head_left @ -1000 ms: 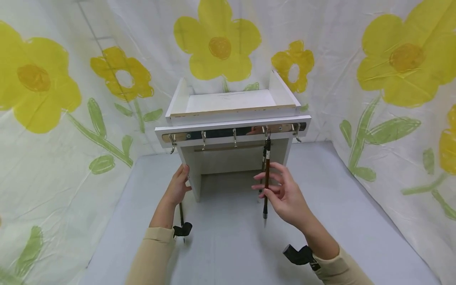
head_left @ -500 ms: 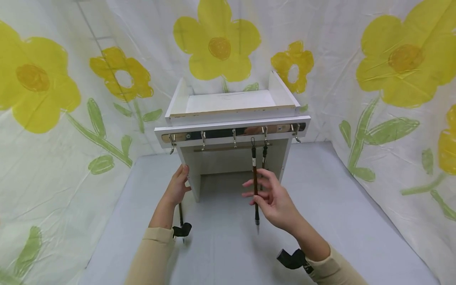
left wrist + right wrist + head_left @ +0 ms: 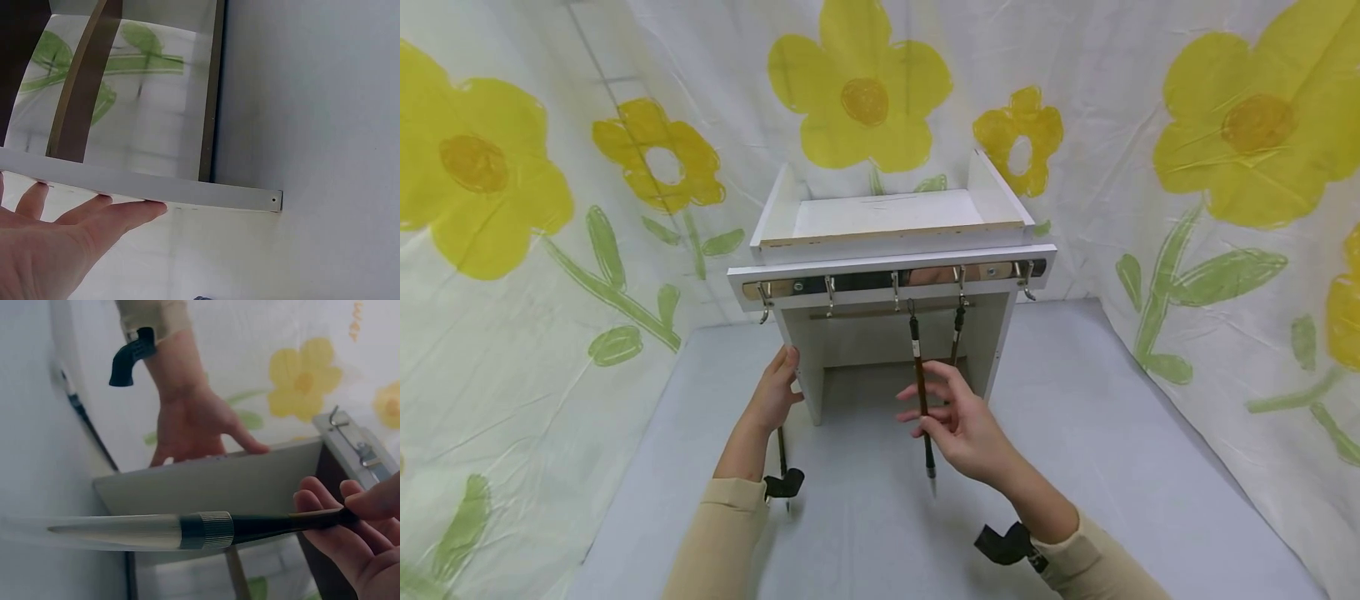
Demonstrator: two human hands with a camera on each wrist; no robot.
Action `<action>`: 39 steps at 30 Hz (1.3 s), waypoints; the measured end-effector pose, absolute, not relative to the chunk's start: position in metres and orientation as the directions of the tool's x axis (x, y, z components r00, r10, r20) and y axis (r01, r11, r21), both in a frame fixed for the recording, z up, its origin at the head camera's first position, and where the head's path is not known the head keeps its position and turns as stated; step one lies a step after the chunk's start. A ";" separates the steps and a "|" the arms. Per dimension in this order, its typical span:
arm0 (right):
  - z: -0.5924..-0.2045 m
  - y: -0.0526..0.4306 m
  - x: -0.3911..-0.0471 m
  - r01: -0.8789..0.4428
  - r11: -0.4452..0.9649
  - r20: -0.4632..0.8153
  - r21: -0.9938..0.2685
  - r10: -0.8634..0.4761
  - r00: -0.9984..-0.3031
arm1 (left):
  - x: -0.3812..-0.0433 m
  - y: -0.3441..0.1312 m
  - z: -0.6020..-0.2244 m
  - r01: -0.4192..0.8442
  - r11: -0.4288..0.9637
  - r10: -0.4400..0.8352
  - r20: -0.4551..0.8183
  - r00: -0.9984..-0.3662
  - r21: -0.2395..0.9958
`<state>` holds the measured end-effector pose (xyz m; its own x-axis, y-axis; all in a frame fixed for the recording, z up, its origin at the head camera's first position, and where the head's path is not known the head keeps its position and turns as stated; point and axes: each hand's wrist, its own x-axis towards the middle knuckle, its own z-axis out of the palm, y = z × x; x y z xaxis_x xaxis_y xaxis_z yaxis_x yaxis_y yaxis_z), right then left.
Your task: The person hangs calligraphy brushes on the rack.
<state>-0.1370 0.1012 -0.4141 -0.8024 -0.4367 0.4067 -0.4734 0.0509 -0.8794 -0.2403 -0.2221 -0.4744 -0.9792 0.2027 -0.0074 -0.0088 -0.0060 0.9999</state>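
Observation:
In the head view, my right hand (image 3: 958,421) pinches the dark brown handle of a calligraphy brush (image 3: 917,354) between thumb and fingers. The brush hangs nearly upright, its cord loop at the top, in front of the white shelf (image 3: 891,243). A clear cap (image 3: 112,531) covers its pale bristles in the right wrist view. My left hand (image 3: 772,392) rests against the shelf's left side panel, fingers extended along it, as the left wrist view shows. Behind the right hand hangs a second brush (image 3: 957,333); whether a hook or the rod bears it, I cannot tell.
A metal strip with several hooks (image 3: 895,287) runs along the shelf's front. Below it a thin wooden rod (image 3: 865,313) spans the opening. Another brush (image 3: 782,450) lies on the grey table (image 3: 865,533), partly behind the left wrist. A flowered cloth (image 3: 1097,167) stands behind.
My right hand has brought the brush off its hook, moving it left and slightly down, clear of the brush hanging behind. The left hand and shelf stay put.

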 end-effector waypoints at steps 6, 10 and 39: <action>-0.417 0.097 -0.140 -0.462 0.048 0.394 -0.886 -0.449 -0.802 | -0.242 -0.221 -0.474 -0.001 -0.003 0.202 -0.001 -0.979 1.000; -0.418 0.096 -0.142 -0.446 0.040 0.381 -0.894 -0.457 -0.804 | -0.243 -0.221 -0.474 -0.009 -0.003 0.198 -0.009 -0.980 1.000; -0.439 0.082 -0.175 -0.419 0.061 0.352 -0.906 -0.443 -0.824 | -0.240 -0.222 -0.475 -0.028 -0.022 0.201 -0.023 -0.979 0.999</action>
<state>-0.1748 0.0824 -0.4388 -0.8244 -0.4435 0.3517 -0.4195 0.0614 -0.9057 -0.2401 -0.2221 -0.4750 -0.9793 0.2008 -0.0231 -0.0282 -0.0222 0.9994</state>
